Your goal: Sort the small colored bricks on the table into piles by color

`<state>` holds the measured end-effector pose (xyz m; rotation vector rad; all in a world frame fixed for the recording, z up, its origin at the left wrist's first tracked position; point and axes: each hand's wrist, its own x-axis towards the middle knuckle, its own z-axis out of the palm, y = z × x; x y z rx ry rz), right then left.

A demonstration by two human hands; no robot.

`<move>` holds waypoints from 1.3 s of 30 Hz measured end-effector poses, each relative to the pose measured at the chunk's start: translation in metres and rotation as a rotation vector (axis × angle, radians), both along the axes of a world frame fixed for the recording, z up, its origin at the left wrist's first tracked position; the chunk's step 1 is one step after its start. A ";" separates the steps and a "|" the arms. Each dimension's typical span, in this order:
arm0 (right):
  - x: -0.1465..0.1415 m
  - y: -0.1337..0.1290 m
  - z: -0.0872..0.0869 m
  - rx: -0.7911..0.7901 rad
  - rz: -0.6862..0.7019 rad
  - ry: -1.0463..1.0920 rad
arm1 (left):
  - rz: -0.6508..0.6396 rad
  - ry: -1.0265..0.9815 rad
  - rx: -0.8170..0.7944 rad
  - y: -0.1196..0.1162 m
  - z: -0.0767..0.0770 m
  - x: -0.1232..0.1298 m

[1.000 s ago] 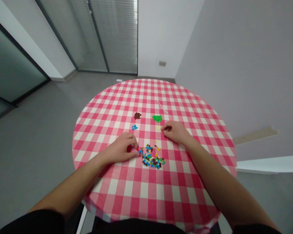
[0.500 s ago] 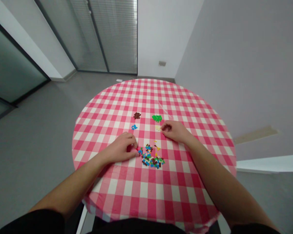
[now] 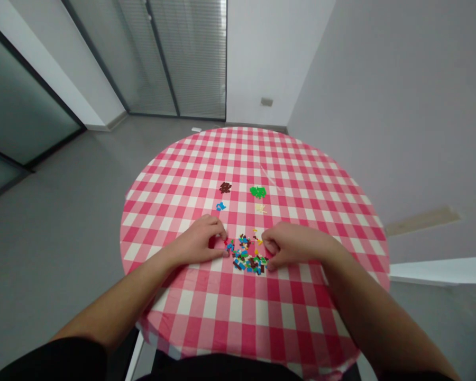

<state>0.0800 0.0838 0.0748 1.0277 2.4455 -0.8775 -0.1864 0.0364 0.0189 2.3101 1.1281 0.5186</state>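
Note:
A mixed pile of small building bricks [image 3: 246, 263] in blue, brown, green and yellow lies between my hands. My left hand [image 3: 200, 241] rests at the pile's left edge, thumb and fingers apart, with nothing visible between them. At the right edge, my right hand [image 3: 291, 243] has its fingers curled and its thumb apart from them, the thumb tip beside the pile. Beyond the hands lie sorted groups: brown bricks [image 3: 225, 188], green bricks [image 3: 257, 192], a few blue bricks [image 3: 221, 206] and pale yellow pieces [image 3: 261, 209].
Everything lies on a round table with a red-and-white checked tablecloth [image 3: 238, 312]. Past the table are a glass partition [image 3: 198, 63] with blinds and a wall socket [image 3: 266, 101]. A grey wall [image 3: 400, 106] stands on the right.
My right hand has moved back from the pale yellow pieces to the right edge of the mixed pile. The left hand has stayed in place. The view has shifted slightly.

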 end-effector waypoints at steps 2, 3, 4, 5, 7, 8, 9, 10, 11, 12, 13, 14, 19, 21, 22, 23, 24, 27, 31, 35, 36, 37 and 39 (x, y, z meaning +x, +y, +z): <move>-0.009 -0.009 0.002 0.016 0.044 -0.057 | -0.002 0.009 0.011 -0.001 0.000 0.001; -0.012 -0.012 0.001 0.048 0.074 -0.053 | -0.008 0.013 0.016 -0.001 0.000 0.002; -0.015 -0.014 -0.002 0.071 0.099 -0.043 | -0.018 0.016 0.020 -0.002 0.000 0.003; -0.017 -0.014 -0.005 0.084 0.121 -0.022 | -0.031 0.018 0.022 -0.003 0.000 0.004; -0.019 -0.013 -0.014 0.099 0.143 0.063 | -0.053 0.019 0.024 -0.004 0.000 0.006; -0.020 -0.011 -0.018 0.100 0.137 0.118 | -0.060 0.019 0.024 -0.004 0.000 0.008; -0.020 -0.009 -0.021 0.101 0.117 0.167 | -0.066 0.016 0.023 -0.005 -0.001 0.009; -0.020 -0.007 -0.024 0.106 0.083 0.208 | -0.071 0.012 0.024 -0.005 -0.001 0.009; -0.019 -0.006 -0.027 0.120 0.035 0.241 | -0.075 0.008 0.025 -0.005 -0.001 0.010; -0.019 -0.004 -0.028 0.134 -0.012 0.269 | -0.080 0.005 0.025 -0.005 -0.001 0.011; -0.019 -0.003 -0.028 0.145 -0.054 0.294 | -0.083 0.004 0.025 -0.005 -0.002 0.011; -0.019 -0.002 -0.028 0.152 -0.087 0.317 | -0.081 0.005 0.027 -0.006 -0.002 0.011; -0.018 -0.006 -0.021 0.079 -0.001 0.285 | -0.045 0.026 0.039 -0.004 -0.003 0.012; -0.020 -0.009 -0.020 0.072 0.108 0.232 | -0.037 0.030 0.046 -0.004 -0.003 0.013; -0.022 -0.011 -0.020 0.086 0.146 0.216 | -0.032 0.028 0.051 -0.003 -0.003 0.013; -0.024 -0.012 -0.021 0.105 0.166 0.210 | -0.027 0.025 0.055 -0.003 -0.003 0.013; -0.027 -0.013 -0.022 0.124 0.175 0.214 | -0.022 0.023 0.055 -0.003 -0.003 0.014; -0.032 -0.013 -0.026 0.202 0.119 0.254 | -0.019 0.026 0.040 -0.004 -0.001 0.014; -0.025 -0.006 -0.023 0.259 -0.008 0.274 | -0.070 0.050 0.032 -0.007 0.002 0.015; -0.006 -0.001 -0.014 0.049 0.052 0.117 | -0.096 0.064 0.029 -0.007 0.001 0.017; -0.002 0.000 -0.013 0.033 0.056 0.065 | -0.095 0.063 0.030 -0.007 0.000 0.017; 0.001 0.000 -0.013 0.031 0.060 0.025 | -0.097 0.062 0.032 -0.007 0.000 0.017; 0.002 0.001 -0.014 0.056 0.068 -0.009 | -0.115 0.069 0.038 -0.007 0.000 0.017</move>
